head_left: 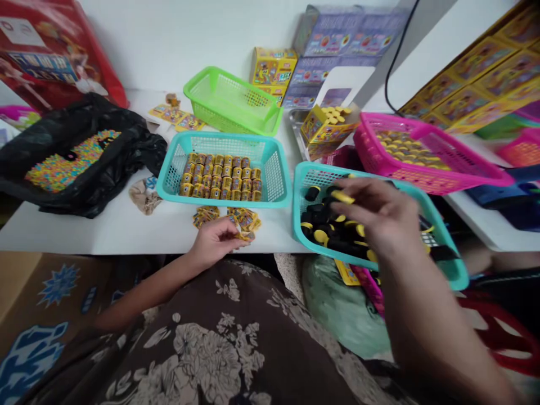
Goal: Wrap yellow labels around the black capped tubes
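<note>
My left hand [214, 241] is over the table's front edge, fingers pinched on a small yellow printed label [245, 237]. Beside it lie loose piles of similar labels [243, 218]. Above the right teal basket [300, 197] my right hand [386, 208], slightly blurred, grips a small black jar with a yellow lid [342, 197]; its dark body is partly hidden by the fingers. Several black jars with yellow lids [321, 236] lie jumbled in that basket. Behind my left hand, a second teal basket [276, 194] holds rows of labelled jars [221, 181].
A black plastic bag [139, 132] of colourful beads [71, 166] stands left. Behind are a green basket [211, 93], a yellow box [314, 124] with yellow-lidded jars, and stacked purple boxes [333, 34]. A pink basket [459, 180] of jars stands right, with a green sack [341, 309] below.
</note>
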The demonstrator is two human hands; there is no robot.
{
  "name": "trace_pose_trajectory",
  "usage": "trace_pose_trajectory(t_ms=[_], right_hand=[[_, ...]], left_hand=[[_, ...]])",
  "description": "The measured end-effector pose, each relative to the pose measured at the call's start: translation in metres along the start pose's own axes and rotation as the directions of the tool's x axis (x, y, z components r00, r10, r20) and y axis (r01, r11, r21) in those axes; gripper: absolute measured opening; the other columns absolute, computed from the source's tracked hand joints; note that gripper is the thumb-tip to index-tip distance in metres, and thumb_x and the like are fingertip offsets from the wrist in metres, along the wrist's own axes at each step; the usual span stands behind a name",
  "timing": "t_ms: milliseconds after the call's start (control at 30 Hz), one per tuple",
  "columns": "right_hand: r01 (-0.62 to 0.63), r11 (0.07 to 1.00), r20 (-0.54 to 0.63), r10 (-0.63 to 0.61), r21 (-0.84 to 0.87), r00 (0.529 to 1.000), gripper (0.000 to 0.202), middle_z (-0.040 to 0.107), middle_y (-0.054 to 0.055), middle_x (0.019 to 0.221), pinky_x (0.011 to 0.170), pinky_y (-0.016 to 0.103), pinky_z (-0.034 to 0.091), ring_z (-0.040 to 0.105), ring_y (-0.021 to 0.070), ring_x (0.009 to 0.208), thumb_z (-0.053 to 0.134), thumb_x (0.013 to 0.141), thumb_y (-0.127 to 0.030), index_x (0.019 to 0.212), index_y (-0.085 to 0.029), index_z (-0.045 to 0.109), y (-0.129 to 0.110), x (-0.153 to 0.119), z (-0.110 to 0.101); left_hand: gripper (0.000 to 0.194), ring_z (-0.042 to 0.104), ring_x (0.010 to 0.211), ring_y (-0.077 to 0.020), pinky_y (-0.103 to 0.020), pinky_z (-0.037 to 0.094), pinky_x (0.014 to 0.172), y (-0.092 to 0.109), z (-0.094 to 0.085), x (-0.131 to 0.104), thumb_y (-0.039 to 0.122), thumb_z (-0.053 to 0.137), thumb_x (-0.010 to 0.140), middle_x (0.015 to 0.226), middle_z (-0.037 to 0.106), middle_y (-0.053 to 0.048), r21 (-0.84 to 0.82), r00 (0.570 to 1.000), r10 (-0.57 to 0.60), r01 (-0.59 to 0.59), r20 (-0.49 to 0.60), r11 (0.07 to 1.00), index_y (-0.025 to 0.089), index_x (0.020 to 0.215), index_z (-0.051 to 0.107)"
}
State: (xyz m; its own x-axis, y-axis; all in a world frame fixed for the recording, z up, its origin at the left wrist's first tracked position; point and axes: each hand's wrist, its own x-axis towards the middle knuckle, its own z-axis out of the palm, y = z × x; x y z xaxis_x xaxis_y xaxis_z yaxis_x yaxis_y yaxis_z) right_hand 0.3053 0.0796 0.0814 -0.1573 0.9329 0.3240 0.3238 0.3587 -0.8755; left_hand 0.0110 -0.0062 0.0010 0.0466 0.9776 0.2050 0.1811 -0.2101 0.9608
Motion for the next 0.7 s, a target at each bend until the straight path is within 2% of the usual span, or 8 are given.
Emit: trace_pose_trajectory(t_ms=[100, 167, 233, 433, 567, 700], right_hand=[[0.006, 0.986, 0.203, -0.041, 0.169, 0.978, 0.028, 0.063, 0.001, 0.083, 0.064, 0.03, 0.046, 0.058, 0.0156, 0.074, 0.079, 0.073, -0.025, 0.101, -0.027, 0.073, -0.029, -0.032, 0.053], [-0.014, 0.97, 0.267, -0.053, 0.241, 0.962, 0.023, 0.064, 0.001, 0.083, 0.065, 0.031, 0.046, 0.057, 0.0153, 0.074, 0.077, 0.074, -0.025, 0.097, -0.027, 0.074, -0.032, -0.043, 0.081], [-0.064, 0.953, 0.296, -0.028, 0.295, 0.955, 0.021, 0.064, 0.0, 0.083, 0.066, 0.031, 0.046, 0.057, 0.0151, 0.074, 0.076, 0.074, -0.025, 0.095, -0.027, 0.074, -0.026, -0.047, 0.099], [-0.173, 0.908, 0.313, 0.048, 0.382, 0.948, 0.024, 0.068, 0.0, 0.089, 0.071, 0.031, 0.048, 0.06, 0.0156, 0.079, 0.08, 0.072, -0.028, 0.095, -0.027, 0.074, -0.008, -0.043, 0.12], [-0.152, 0.914, 0.273, 0.048, 0.376, 0.961, 0.023, 0.067, -0.001, 0.086, 0.068, 0.03, 0.048, 0.059, 0.0147, 0.076, 0.081, 0.071, -0.028, 0.093, -0.027, 0.075, -0.009, -0.043, 0.131], [-0.202, 0.889, 0.291, 0.082, 0.411, 0.953, 0.023, 0.068, 0.0, 0.083, 0.067, 0.031, 0.05, 0.06, 0.0157, 0.075, 0.082, 0.069, -0.033, 0.089, -0.026, 0.074, -0.009, -0.046, 0.142]], left_hand=[[0.028, 0.048, 0.054, -0.0077, -0.02, 0.037, 0.05, 0.003, -0.001, -0.001, 0.031, 0.08, 0.071, 0.06, 0.054, 0.002, 0.063, 0.995, 0.094, -0.095, 0.022, 0.993, 0.015, 0.064, 0.058], [0.027, 0.049, 0.055, -0.0082, -0.021, 0.038, 0.051, 0.005, -0.003, -0.002, 0.031, 0.08, 0.072, 0.062, 0.055, 0.002, 0.095, 0.99, 0.132, -0.137, 0.053, 0.986, 0.015, 0.065, 0.059], [0.027, 0.049, 0.055, -0.0084, -0.021, 0.038, 0.051, 0.008, -0.005, -0.003, 0.033, 0.079, 0.073, 0.062, 0.057, 0.001, 0.109, 0.986, 0.15, -0.157, 0.071, 0.982, 0.015, 0.066, 0.059], [0.025, 0.05, 0.055, -0.0092, -0.022, 0.038, 0.053, 0.01, -0.012, -0.009, 0.034, 0.077, 0.075, 0.063, 0.058, 0.0, 0.131, 0.983, 0.171, -0.179, 0.073, 0.975, 0.016, 0.067, 0.061], [0.026, 0.049, 0.057, -0.0104, -0.023, 0.039, 0.055, 0.01, -0.015, -0.01, 0.036, 0.077, 0.074, 0.064, 0.057, 0.0, 0.119, 0.996, 0.074, -0.081, 0.058, 0.99, 0.017, 0.065, 0.061], [0.028, 0.047, 0.055, -0.0102, -0.023, 0.037, 0.053, 0.01, -0.017, -0.009, 0.038, 0.08, 0.068, 0.062, 0.056, 0.001, 0.035, 0.997, -0.04, 0.037, 0.071, 0.999, 0.016, 0.068, 0.063]])
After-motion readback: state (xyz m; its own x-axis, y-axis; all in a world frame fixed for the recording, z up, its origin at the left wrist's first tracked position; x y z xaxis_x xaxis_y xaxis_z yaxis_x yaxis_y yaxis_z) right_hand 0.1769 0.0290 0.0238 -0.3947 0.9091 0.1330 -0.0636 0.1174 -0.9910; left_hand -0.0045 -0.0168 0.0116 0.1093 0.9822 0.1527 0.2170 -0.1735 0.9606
